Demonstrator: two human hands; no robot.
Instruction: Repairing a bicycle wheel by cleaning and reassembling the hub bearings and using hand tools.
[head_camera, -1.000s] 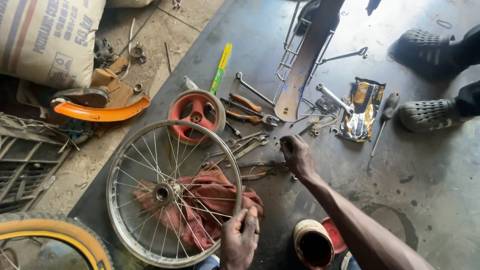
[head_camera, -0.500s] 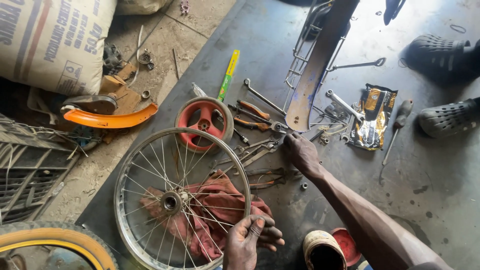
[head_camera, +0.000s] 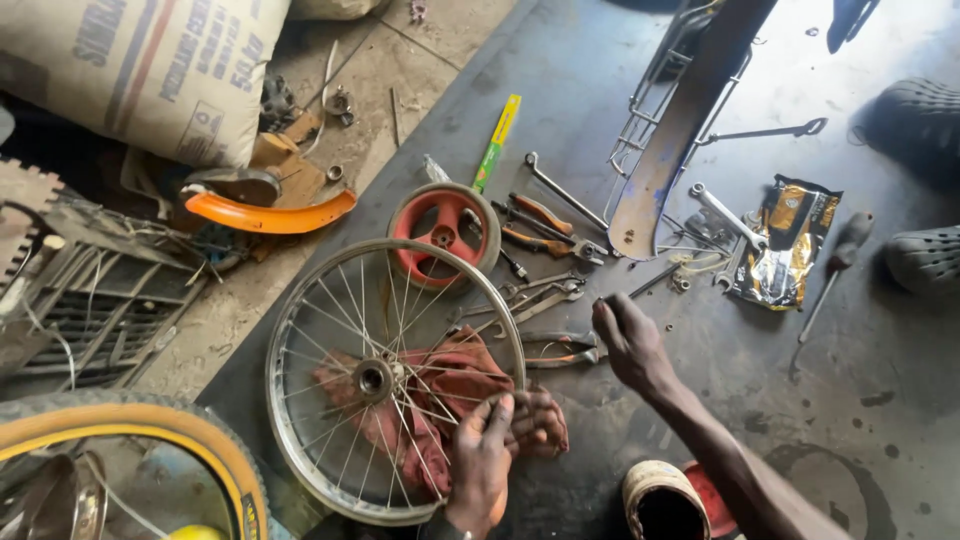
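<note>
A bare, silver, wire-spoked bicycle wheel (head_camera: 395, 380) lies flat on the dark concrete floor (head_camera: 620, 90) over a crumpled red rag (head_camera: 440, 400), which probably cushions its hub. The left hand (head_camera: 485, 455) closes its grip on the wheel's near rim, apparently to steady it. The right hand (head_camera: 628, 340), fingers curled, reaches among the grey metal spanners (head_camera: 545, 300) spread within arm's reach; whether it holds anything I cannot tell.

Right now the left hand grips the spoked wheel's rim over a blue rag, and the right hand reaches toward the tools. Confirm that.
Not quite: the rag under the spoked wheel is red, not blue, as the head view shows. The rest holds: the left hand grips the wheel's rim over it, and the right hand reaches toward the tools.
</note>
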